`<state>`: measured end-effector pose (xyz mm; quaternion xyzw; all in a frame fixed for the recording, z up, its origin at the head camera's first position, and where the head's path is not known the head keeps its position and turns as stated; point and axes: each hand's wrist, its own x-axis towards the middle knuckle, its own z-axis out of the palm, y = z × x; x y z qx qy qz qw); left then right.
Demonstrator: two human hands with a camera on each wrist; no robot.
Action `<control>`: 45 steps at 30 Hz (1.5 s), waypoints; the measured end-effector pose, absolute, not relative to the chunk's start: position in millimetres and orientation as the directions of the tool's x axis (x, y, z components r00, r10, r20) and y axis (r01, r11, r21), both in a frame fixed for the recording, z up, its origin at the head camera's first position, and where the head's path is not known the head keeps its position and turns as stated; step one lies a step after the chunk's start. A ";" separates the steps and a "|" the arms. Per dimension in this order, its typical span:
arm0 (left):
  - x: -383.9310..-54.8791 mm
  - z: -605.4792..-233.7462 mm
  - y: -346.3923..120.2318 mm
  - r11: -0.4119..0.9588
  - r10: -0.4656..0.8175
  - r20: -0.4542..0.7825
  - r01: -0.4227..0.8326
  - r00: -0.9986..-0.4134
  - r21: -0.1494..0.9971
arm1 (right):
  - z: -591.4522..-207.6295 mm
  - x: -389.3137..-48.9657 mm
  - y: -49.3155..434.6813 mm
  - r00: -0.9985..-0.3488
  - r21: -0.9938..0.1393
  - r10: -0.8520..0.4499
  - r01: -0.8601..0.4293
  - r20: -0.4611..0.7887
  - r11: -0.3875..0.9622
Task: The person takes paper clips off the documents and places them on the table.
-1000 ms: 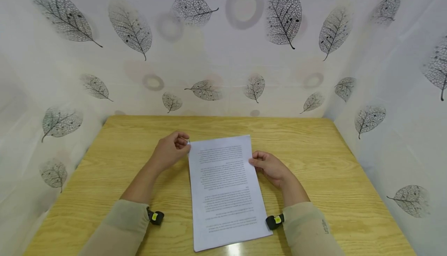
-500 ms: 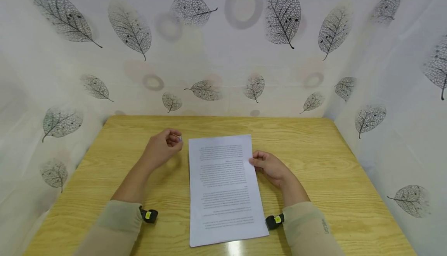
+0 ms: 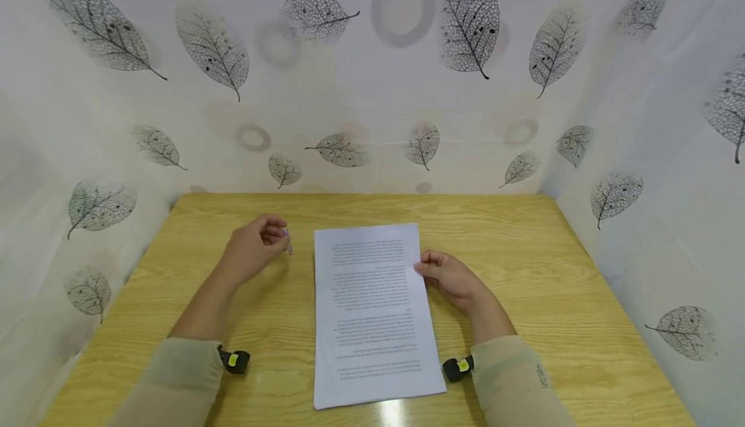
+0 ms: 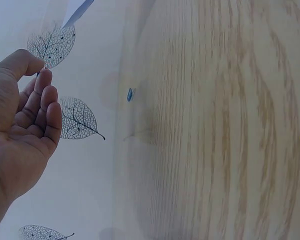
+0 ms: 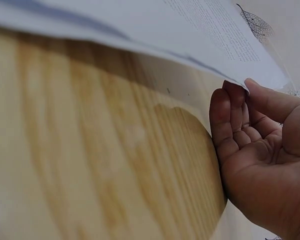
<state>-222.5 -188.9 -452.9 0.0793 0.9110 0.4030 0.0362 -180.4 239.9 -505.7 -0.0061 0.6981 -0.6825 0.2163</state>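
A stack of printed paper sheets [image 3: 372, 310] lies on the table, its text upside down to me. My right hand [image 3: 454, 279] pinches the right edge of the stack near its far corner. In the right wrist view, thumb [image 5: 270, 99] and forefinger close on the paper's edge, which is raised off the wood. Left of the stack, my left hand [image 3: 256, 249] is held over the table, thumb and forefinger together. A small slim thing like a paper clip [image 3: 290, 247] shows at its fingertips in the head view; the curled fingers partly hide it.
The wooden table [image 3: 524, 252] runs back to a white curtain [image 3: 372, 90] with leaf prints, which also closes in both sides. A tiny blue loop [image 4: 130, 94] shows apart from the fingers in the left wrist view. Each wrist wears a black camera [image 3: 235, 361].
My left hand has moved left, away from the stack's far left corner, with the small clip. The stack's near end has shifted slightly left. My right hand stays at the edge.
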 end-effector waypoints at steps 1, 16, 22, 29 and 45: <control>-223.4 -452.9 -189.9 0.666 0.170 -0.003 0.113 -0.985 0.737 | -505.8 -180.7 240.0 -0.907 -0.956 -0.303 0.286 -0.294 0.070; -241.3 -464.8 -195.7 0.733 0.226 -0.038 0.145 -0.973 0.665 | -506.5 -182.1 240.0 -0.905 -0.952 -0.298 0.299 -0.304 0.065; -249.0 -473.7 -194.9 0.750 0.271 -0.063 0.169 -0.961 0.640 | -505.8 -182.2 240.7 -0.906 -0.954 -0.302 0.291 -0.297 0.063; -252.3 -479.8 -189.8 0.785 0.308 -0.107 0.189 -0.945 0.589 | -508.8 -183.5 241.5 -0.904 -0.954 -0.309 0.293 -0.296 0.060; -253.5 -486.4 -184.5 0.843 0.305 -0.135 0.201 -0.943 0.499 | -508.7 -184.6 242.6 -0.901 -0.953 -0.312 0.296 -0.300 0.064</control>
